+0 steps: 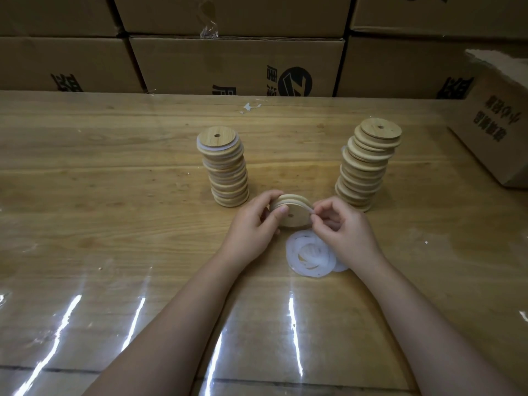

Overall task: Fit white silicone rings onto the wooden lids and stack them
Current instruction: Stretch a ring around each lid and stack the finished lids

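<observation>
1. The left hand (pixel 251 224) grips a wooden lid (pixel 294 217) by its left rim, fingers curled behind it and the thumb on its face; the lid is held tilted just above the middle of the table (pixel 114 195), its holed face toward the person
2. The right hand (pixel 345 227) pinches a white silicone ring (pixel 307 206) between thumb and forefinger at the lid's right rim; the ring shows as a pale band round the lid's edge
3. A loose pile of silicone rings (pixel 311 258) lies flat just on the near side of the lid, partly under the right hand
4. Beyond the left hand stands a stack of ringed lids (pixel 225 167), white showing between the discs
5. Beyond the right hand stands a leaning stack of lids (pixel 368 164)
6. Cardboard boxes (pixel 237 64) line the table's far edge, and one open carton (pixel 497 130) sits at the far right corner
</observation>
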A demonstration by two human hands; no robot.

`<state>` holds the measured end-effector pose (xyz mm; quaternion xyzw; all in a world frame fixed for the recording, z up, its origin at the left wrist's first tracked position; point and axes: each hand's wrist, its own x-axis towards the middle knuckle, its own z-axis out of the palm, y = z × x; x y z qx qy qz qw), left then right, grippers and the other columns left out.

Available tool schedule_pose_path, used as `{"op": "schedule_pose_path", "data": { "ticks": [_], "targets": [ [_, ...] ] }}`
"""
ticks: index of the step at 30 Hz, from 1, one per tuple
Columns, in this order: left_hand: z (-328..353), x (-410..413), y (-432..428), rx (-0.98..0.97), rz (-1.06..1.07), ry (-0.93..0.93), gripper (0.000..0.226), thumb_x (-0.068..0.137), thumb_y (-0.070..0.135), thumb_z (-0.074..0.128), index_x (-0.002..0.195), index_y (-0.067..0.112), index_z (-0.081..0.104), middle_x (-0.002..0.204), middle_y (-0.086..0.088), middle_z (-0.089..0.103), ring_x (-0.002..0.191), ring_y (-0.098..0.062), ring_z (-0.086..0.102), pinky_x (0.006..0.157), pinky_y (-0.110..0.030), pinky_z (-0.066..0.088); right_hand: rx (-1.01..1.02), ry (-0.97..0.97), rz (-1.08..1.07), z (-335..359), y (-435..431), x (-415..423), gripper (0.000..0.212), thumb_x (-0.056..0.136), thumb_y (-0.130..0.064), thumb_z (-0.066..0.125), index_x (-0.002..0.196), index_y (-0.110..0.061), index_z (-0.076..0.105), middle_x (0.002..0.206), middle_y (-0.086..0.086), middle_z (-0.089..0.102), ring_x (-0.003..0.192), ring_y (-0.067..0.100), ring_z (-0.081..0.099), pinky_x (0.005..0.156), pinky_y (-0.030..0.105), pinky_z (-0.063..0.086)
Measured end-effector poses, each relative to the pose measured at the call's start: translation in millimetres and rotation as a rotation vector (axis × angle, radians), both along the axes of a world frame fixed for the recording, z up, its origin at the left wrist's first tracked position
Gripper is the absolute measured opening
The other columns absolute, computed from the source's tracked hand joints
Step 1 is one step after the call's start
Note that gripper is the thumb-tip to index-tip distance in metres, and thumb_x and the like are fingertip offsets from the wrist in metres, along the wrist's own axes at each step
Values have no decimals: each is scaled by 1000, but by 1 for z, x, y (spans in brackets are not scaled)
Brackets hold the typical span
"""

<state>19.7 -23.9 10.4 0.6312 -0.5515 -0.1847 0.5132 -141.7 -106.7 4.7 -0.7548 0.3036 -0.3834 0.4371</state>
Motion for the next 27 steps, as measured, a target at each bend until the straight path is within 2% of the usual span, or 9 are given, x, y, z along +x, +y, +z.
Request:
{"op": "schedule_pose_path", "data": {
  "ticks": [3,6,10,14,18,21,23,25,27],
  "targets": [
    [-1,1,-1,14,-6,52,17,92,14,57,108,18,57,74,-3,61,54,-4,57,54,-15,42,50,-32,20,-1,-1,0,29,81,1,66,77,-27,59,86,-13,68,85,2,67,75,15,52],
    [-2,0,-2,7,-14,95,16,93,11,55,106,20,56,71,6,59,53,-4,56,53,-14,42,90,-48,31,-3,-2,0,30,82,1,66,76,-28,60,85,-16,69,84,2,67,74,15,51],
    [-2,-1,-2,-23,-20,81,22,93,9,55,100,30,54,65,12,57,52,-3,55,53,-15,43,109,-55,37,-2,-3,1,28,82,2,65,76,-25,61,85,-10,68,83,2,66,74,15,51],
    [-3,-1,-2,-23,-21,91,17,92,9,56,102,24,55,62,11,56,50,-2,54,53,-15,43,126,-54,44,-1,-4,0,24,83,1,65,77,-22,62,89,-9,67,82,-1,65,74,13,50],
    [0,-1,-1,-20,-37,198,23,92,8,56,100,29,56,65,6,58,53,-5,57,52,-17,46,129,-49,28,-1,-5,0,22,84,-2,65,78,-23,62,86,-9,67,79,1,64,74,13,50],
    [2,-2,-1,-14,-57,254,22,92,9,56,101,29,56,70,-1,61,60,-11,61,56,-22,50,123,-33,18,-3,-6,0,24,84,-3,64,78,-26,62,84,-11,67,80,2,65,74,13,50],
    [3,-3,0,-4,-63,271,18,88,17,58,102,28,56,78,-5,64,68,-17,64,60,-24,51,95,-31,19,-3,-6,0,27,84,-1,64,79,-27,61,87,-13,67,83,4,66,76,16,51],
    [3,-3,0,-2,-57,277,20,84,24,57,104,24,59,94,-9,66,79,-26,66,63,-26,50,28,-48,26,-3,-6,0,30,84,2,63,79,-28,60,92,-13,66,87,5,65,77,18,51],
    [4,-3,1,3,-65,268,26,84,27,56,108,17,62,108,-9,65,88,-27,66,67,-27,50,-33,-77,37,-2,-6,0,32,83,4,63,80,-27,59,96,-10,65,91,6,64,80,19,51]
  ]
}}
